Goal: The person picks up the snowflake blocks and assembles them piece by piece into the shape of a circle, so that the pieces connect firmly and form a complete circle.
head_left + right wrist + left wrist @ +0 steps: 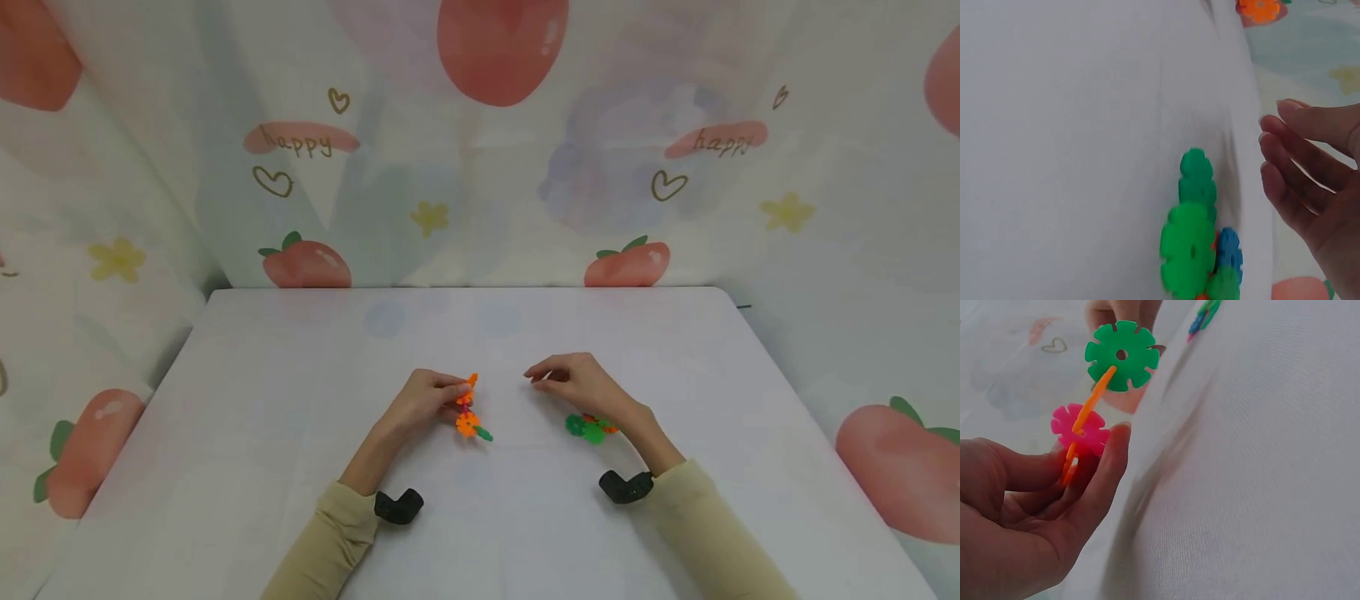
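My left hand (420, 400) pinches a short chain of notched plastic snowflake discs between thumb and fingers. In the left wrist view, the chain has an orange disc (1094, 400) seen edge-on, a pink disc (1067, 422) and a green disc (1138, 370) at its far end. Another orange piece sits between the fingertips, partly hidden. My right hand (581, 382) hovers to the right of the chain, apart from it, its fingers loosely bent and holding nothing. Below the right wrist lies a cluster of discs, among them a light green disc (1182, 250) and a blue disc (1229, 250).
Everything lies on a table (262, 400) with a white cloth. A patterned curtain (480, 183) hangs behind it and at both sides. Each wrist carries a black camera mount, one at the left wrist (400, 507) and one at the right (625, 487).
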Demonstrator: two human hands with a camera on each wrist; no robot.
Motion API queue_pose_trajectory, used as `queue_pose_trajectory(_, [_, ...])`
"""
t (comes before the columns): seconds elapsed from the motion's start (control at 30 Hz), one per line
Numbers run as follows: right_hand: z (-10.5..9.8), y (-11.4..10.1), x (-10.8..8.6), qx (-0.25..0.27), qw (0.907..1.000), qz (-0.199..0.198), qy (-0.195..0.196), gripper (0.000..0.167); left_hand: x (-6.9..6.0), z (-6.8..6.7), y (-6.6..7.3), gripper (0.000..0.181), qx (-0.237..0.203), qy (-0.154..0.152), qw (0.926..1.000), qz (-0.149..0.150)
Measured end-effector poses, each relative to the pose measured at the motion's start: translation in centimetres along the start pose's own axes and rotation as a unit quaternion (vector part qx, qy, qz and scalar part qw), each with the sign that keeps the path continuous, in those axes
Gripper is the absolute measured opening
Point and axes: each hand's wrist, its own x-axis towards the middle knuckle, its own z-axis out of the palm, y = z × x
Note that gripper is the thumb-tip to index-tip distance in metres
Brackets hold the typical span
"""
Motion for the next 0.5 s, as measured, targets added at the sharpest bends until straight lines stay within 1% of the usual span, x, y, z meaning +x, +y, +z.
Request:
queue_pose_trajectory(0.17, [-1.2,1.7,-1.8,-0.025,0.9993,0.026,0.005,0.021,0.0,-0.1,-0.1,0.032,0.005,0.006,1.0000,0.001])
queue_pose_trajectory(0.3, [-2.2,2.8,-2.8,-0.044,0.9983,0.038,0.005,0.020,0.1,-0.3,-0.2,0.033,-0.006,0.005,1.0000,-0.002])
queue_pose_trajectory(0.4, [-2.9,3.4,-3.6,-0.052,0.9976,0.045,0.000,0.021,0.0,-0.4,-0.2,0.033,-0.017,0.005,0.9998,-0.006])
queue_pose_trajectory(0.5, [-3.3,3.9,-4.1,-0.056,0.9969,0.053,-0.013,0.022,0.0,-0.5,-0.3,0.033,-0.018,0.006,0.9998,-0.003])
